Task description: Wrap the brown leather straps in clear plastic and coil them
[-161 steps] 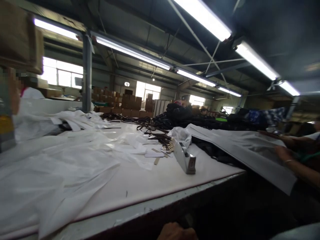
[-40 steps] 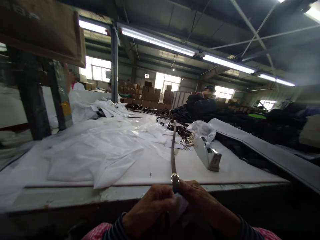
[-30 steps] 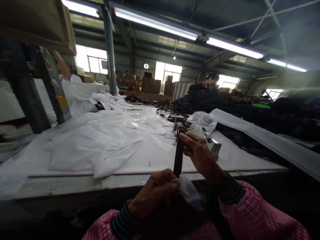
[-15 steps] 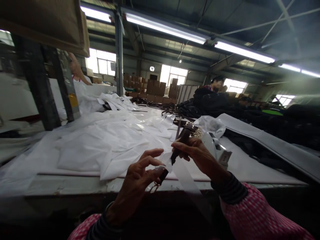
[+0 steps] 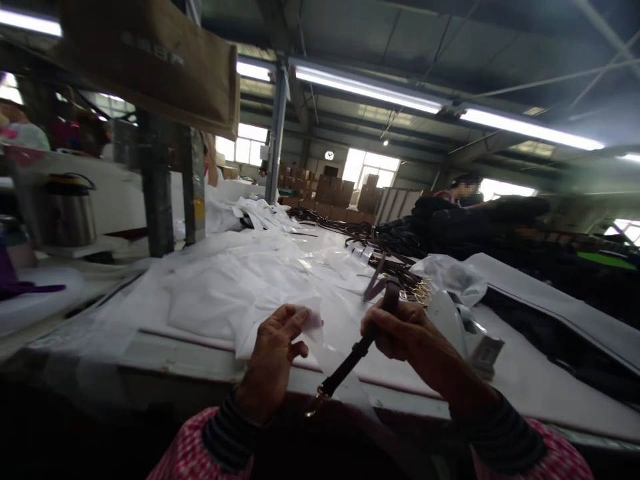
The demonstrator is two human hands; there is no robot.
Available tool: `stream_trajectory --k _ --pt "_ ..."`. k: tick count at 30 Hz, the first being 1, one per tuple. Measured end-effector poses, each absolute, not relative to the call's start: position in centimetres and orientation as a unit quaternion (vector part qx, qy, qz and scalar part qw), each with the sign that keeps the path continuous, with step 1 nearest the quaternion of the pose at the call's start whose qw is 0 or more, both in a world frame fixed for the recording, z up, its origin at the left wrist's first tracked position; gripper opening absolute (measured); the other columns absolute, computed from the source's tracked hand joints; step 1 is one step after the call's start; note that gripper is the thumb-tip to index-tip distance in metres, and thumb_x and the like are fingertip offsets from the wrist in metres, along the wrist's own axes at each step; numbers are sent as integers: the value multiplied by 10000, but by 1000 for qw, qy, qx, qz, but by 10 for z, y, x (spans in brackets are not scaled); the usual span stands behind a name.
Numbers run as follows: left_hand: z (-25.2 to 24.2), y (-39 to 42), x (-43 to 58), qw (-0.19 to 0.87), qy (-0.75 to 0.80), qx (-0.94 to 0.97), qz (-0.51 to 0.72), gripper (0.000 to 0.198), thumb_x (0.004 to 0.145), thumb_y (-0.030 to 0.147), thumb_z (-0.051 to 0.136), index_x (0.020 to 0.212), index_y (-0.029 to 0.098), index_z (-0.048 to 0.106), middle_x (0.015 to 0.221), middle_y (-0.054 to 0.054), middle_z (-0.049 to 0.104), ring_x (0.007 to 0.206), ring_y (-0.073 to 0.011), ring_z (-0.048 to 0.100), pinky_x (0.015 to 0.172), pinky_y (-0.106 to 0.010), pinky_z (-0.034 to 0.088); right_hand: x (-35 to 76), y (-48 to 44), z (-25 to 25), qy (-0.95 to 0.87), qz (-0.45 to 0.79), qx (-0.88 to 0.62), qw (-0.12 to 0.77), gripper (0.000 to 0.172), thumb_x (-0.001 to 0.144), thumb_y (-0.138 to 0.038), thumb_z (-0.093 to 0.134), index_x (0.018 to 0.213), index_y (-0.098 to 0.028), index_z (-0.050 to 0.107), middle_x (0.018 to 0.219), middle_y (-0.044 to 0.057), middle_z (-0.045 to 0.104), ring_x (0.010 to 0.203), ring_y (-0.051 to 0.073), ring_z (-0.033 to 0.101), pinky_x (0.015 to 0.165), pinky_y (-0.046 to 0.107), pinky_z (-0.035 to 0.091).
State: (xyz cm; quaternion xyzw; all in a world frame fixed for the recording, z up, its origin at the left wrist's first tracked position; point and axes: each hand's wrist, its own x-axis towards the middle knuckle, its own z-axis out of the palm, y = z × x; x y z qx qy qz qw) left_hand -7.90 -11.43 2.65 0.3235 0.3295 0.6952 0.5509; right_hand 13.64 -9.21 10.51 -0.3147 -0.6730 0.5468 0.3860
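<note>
My right hand (image 5: 407,337) is closed round a dark brown strap (image 5: 356,353) that slants down to the left, with a small metal clasp (image 5: 314,404) hanging at its lower end. My left hand (image 5: 274,353) pinches the edge of a thin clear plastic bag (image 5: 333,357) just left of the strap. Both hands are held over the near edge of the white worktable (image 5: 505,387). A pile of more dark straps with gold clasps (image 5: 406,283) lies on the table just beyond my right hand.
Loose clear plastic bags (image 5: 235,287) cover the table's left half. A grey tape dispenser (image 5: 467,330) stands right of my right hand. A steel pot (image 5: 67,213) sits at far left. Dark goods (image 5: 550,267) pile up at right, and a person (image 5: 463,193) works behind.
The view has swung to the left. My left hand let go of the strap's lower end and now pinches the plastic bag. My right hand slid the strap lower.
</note>
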Motion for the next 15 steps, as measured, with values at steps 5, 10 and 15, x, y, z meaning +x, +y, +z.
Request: stream_trajectory --k 5,10,15 --pt "34 -128 -76 547 301 372 687 280 883 406 730 804 162 617 801 -42 679 739 -172 664 565 -237 539 121 -74 136 -620 540 -289 490 359 817 -460 821 747 -124 721 691 33 616 452 42 390 389 172 265" --pt "32 -131 -84 560 276 340 704 221 803 321 825 858 150 696 841 -21 686 809 -146 652 818 -286 542 100 -64 171 -624 527 -288 500 381 720 -478 891 708 -133 732 590 1 524 443 44 385 358 145 298" --pt "13 -129 -99 514 334 301 730 233 628 220 892 705 117 697 699 -43 700 678 -139 639 678 -245 506 93 -43 187 -627 499 -307 513 299 673 -485 901 734 -215 787 669 75 599 439 90 433 316 214 386"
